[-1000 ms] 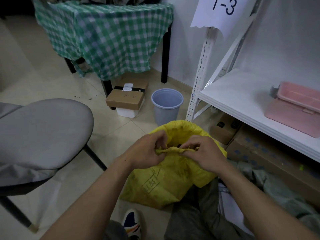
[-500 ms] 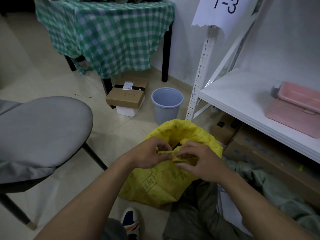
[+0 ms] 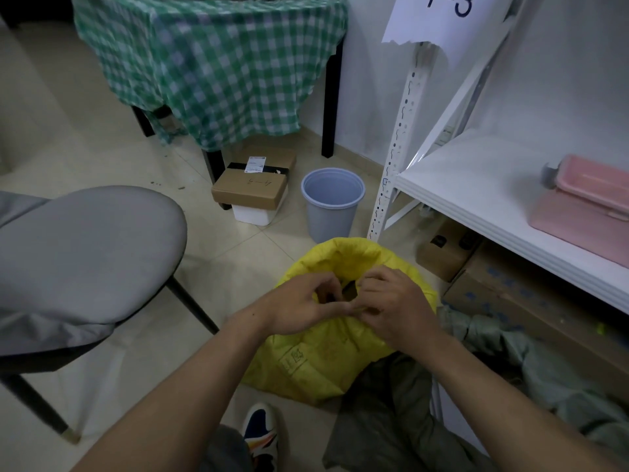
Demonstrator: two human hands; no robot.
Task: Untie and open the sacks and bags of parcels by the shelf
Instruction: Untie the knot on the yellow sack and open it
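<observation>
Both hands have drawn closer together over the yellow bag (image 3: pixel 323 362), which stands upright on the floor beside the white shelf (image 3: pixel 459 199). Left hand (image 3: pixel 299 306) and right hand (image 3: pixel 394 310) pinch its twisted neck with curled fingers, the short strip running left to right between them. A dark gap shows at the mouth; its contents cannot be made out.

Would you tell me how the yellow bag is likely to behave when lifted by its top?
The yellow bag is probably floppy: its creased skin bunches where the left hand and right hand pinch its neck. It would likely sag when lifted, as it slumps unevenly on the floor. Weight cannot be told.
</observation>
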